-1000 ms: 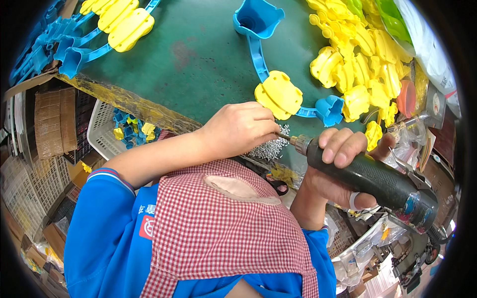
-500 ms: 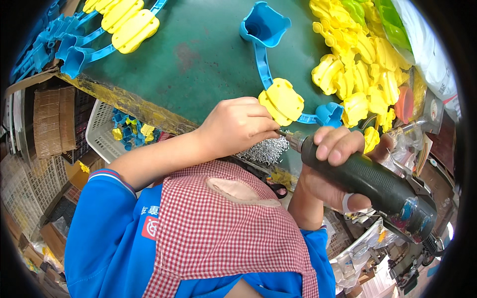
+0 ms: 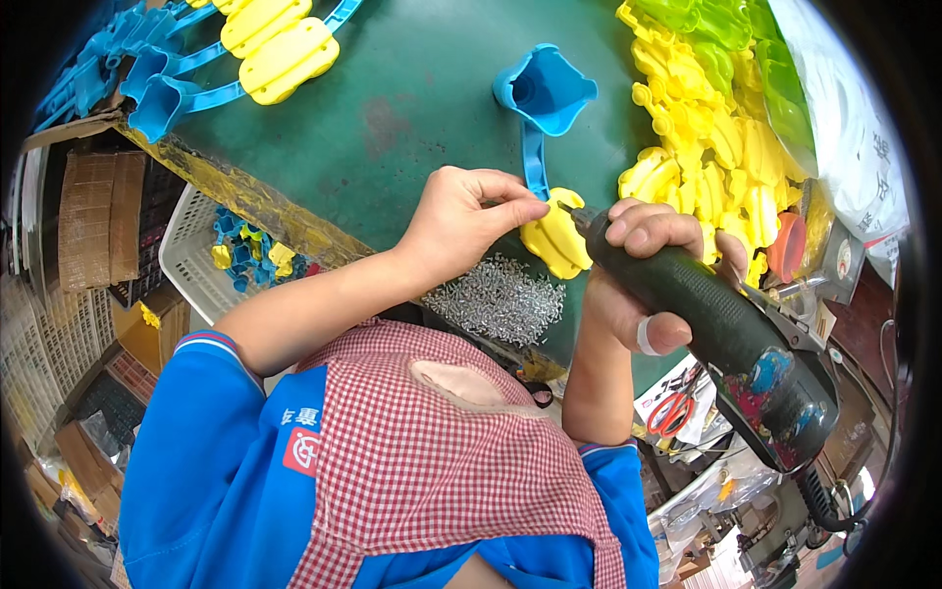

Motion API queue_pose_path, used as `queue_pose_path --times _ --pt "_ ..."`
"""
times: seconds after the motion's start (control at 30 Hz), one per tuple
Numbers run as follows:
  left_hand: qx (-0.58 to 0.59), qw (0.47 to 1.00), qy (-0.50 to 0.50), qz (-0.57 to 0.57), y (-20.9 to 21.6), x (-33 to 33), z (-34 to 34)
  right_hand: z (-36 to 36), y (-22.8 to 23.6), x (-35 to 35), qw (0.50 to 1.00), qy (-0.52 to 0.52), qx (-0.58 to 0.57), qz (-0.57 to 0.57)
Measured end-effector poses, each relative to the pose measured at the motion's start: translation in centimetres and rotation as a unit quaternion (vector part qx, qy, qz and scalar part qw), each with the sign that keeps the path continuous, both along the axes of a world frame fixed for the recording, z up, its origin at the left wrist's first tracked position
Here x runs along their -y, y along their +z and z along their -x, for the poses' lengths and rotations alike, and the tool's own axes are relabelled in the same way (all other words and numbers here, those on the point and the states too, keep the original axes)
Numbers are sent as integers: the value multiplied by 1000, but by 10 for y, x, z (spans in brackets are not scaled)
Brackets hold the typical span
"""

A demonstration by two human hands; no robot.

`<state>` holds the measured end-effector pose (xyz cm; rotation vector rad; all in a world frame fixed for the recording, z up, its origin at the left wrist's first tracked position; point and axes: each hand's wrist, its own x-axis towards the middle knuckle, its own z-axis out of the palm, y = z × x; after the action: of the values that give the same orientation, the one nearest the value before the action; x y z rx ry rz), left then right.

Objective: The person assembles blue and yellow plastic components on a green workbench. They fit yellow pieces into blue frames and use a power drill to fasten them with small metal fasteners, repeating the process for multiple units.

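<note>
A worker's left hand (image 3: pixel 463 221) forms a fingertip pinch, its bare forearm (image 3: pixel 319 304) angled inward, while the right hand (image 3: pixel 610 302) curls in a grip.

Left of the left fingers (image 3: pixel 522 209) and lower sits a pale plastic crate (image 3: pixel 186 260), with brown cardboard (image 3: pixel 96 221) farther out. Below the right fingers (image 3: pixel 641 236) lie red-handled scissors (image 3: pixel 670 414). To the right of those same fingers are an orange-red rounded piece (image 3: pixel 786 247) and, higher and farther out, a white plastic bag (image 3: pixel 852 128).
</note>
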<state>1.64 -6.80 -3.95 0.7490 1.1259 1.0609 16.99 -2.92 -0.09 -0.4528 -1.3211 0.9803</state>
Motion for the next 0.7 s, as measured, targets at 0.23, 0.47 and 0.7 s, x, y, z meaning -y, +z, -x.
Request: queue_pose_path --times 0.23,0.47,0.7 --pt "-373 844 -7 -386 3 -3 8 -6 29 10 995 50 -72 39" --pt "-393 784 -55 -477 1 -3 5 -3 29 28 994 31 -87 50" --pt "-370 799 -33 -473 10 4 5 -6 34 37 995 45 -68 49"
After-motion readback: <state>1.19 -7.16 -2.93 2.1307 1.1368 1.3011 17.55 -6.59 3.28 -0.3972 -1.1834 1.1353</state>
